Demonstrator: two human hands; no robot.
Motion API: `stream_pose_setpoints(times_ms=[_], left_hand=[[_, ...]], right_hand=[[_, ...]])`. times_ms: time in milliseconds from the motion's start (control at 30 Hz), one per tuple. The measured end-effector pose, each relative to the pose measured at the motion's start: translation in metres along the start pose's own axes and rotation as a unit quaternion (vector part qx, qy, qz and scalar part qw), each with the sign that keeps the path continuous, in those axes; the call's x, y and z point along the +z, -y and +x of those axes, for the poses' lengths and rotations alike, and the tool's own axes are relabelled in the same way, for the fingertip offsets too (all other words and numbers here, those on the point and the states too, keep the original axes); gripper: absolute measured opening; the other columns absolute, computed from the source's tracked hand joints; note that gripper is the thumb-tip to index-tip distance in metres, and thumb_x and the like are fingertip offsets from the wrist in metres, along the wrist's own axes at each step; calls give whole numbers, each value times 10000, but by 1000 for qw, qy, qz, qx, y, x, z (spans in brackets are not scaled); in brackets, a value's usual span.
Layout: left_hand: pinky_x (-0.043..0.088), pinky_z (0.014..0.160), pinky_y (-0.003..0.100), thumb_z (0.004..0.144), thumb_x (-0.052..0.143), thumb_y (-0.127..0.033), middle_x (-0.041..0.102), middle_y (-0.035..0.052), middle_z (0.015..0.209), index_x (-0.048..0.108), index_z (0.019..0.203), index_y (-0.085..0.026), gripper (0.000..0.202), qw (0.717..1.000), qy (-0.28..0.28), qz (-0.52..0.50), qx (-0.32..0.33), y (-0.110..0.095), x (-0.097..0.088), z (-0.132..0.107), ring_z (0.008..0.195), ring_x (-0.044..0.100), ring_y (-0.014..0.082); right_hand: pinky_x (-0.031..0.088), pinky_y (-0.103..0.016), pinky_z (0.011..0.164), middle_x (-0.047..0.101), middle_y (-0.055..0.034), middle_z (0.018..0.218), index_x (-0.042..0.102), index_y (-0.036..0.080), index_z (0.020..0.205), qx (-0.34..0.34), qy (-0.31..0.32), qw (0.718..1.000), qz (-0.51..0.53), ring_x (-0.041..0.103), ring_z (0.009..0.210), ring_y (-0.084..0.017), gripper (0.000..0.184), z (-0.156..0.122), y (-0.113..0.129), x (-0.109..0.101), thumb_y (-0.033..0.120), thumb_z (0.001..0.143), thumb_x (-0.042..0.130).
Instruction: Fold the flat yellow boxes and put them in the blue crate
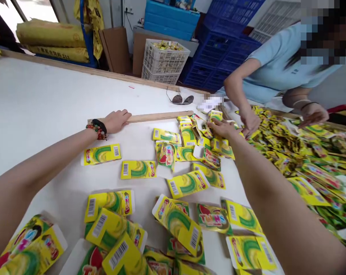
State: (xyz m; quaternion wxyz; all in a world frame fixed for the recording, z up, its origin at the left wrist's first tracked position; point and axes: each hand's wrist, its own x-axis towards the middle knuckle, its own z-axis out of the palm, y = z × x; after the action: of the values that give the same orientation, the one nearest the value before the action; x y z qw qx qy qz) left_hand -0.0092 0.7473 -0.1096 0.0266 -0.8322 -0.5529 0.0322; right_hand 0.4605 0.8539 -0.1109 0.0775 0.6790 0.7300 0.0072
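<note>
We are resting our open left hand (pixel 117 121) on a long wooden strip (pixel 158 117), our right hand (pixel 222 129) is touching glossy yellow cards (pixel 187 184), fingers together, on the white table (pixel 47 95); hurried brushing could scatter them.

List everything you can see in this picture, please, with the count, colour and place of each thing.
White table: one, white, filling the foreground.
Printed card-backed packets: many, yellow with green, spread on the table and heaped at right.
Pale wooden strip: one, pale, lying on the table.
Sunglasses: one pair, dark, at the far table edge.
White plastic crate: one, white, behind the table, holding yellow packets.
Blue plastic crates: several, blue, stacked behind.
Yellow sacks: two, yellow, far left.
Co-worker: one, light blue shirt, right.
Left hand: one, touching the strip's end; beaded bracelets on wrist.
Right hand: one, fingers among the packets.
</note>
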Motion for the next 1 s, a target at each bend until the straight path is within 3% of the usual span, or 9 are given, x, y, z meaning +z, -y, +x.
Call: stream_pose_setpoints(times_ms=[100, 233, 467, 533, 600, 667, 733, 867, 1000], left_hand=[[429, 838, 355, 940, 373, -291, 498, 105, 1189, 436, 1221, -166, 314, 1000, 4, -9, 5, -6, -4, -1, 1019, 546, 252], [413, 882, 371, 938, 380, -281, 492, 105, 1207, 438, 1237, -161, 327, 998, 43, -35, 3, -21, -10, -35, 1053, 534, 264], [408, 934, 388, 932, 346, -281, 543, 120, 1237, 483, 1241, -177, 354, 990, 77, -114, 37, -43, -23, -177, 1059, 540, 269], [405, 963, 386, 935, 329, -294, 559, 109, 1253, 496, 1243, -198, 363, 985, 90, -138, 43, -48, -29, -224, 1078, 546, 261], [399, 997, 382, 931, 318, -318, 559, 99, 1286, 498, 1251, -224, 379, 980, 97, -169, 35, -52, -33, -265, 1130, 537, 255], [416, 998, 385, 922, 314, -354, 555, 96, 1304, 498, 1256, -247, 396, 979, 77, -189, -1, -50, -35, -296, 1151, 536, 257], [447, 972, 393, 914, 307, -406, 567, 100, 1287, 501, 1248, -259, 413, 977, 45, -198, -59, -42, -32, -315, 1125, 556, 265], [503, 871, 432, 881, 261, -480, 620, 82, 1192, 393, 1335, -324, 497, 966, -6, -184, -180, -16, -11, -329, 978, 622, 294], [499, 772, 485, 809, 250, -551, 660, -86, 1118, -41, 1381, -579, 642, 967, -50, -101, -227, -3, 21, -332, 926, 618, 333]], right_hand=[[214, -751, 940, 339, -174, 1509, 373, 256, 1444, 46, 20, 999, 9, 274, 1348, -461, 725, -18, 10, 11, 682, 896, 165], [123, -752, 1012, 375, -124, 1505, 360, 258, 1447, 53, 20, 996, 69, 267, 1375, -421, 721, -92, 29, 14, 687, 877, 256], [403, -588, 974, 544, -82, 1384, 500, 274, 1343, 10, -21, 993, 114, 426, 1311, -362, 520, -308, 80, 10, 531, 911, 368], [488, -534, 878, 685, -50, 1190, 623, 352, 1196, -8, -26, 992, 121, 603, 1129, -340, 430, -356, 90, 2, 541, 906, 369], [512, -545, 786, 761, -70, 849, 696, 373, 1070, -3, -39, 991, 126, 702, 854, -352, 424, -380, 93, -8, 559, 901, 354], [505, -565, 759, 728, -88, 646, 725, 340, 1029, 14, -70, 988, 137, 702, 709, -377, 443, -377, 90, -18, 561, 890, 368], [512, -535, 763, 739, -92, 690, 720, 289, 1067, 22, -99, 983, 153, 705, 737, -374, 436, -350, 85, -24, 519, 890, 395], [523, -411, 812, 727, -117, 1038, 595, 164, 1257, 10, -122, 979, 163, 688, 932, -290, 445, -244, 75, -22, 357, 886, 445], [472, -425, 882, 582, -235, 1265, 460, 67, 1358, 1, -141, 980, 139, 602, 1095, -319, 582, -128, 62, -12, 346, 852, 531]])
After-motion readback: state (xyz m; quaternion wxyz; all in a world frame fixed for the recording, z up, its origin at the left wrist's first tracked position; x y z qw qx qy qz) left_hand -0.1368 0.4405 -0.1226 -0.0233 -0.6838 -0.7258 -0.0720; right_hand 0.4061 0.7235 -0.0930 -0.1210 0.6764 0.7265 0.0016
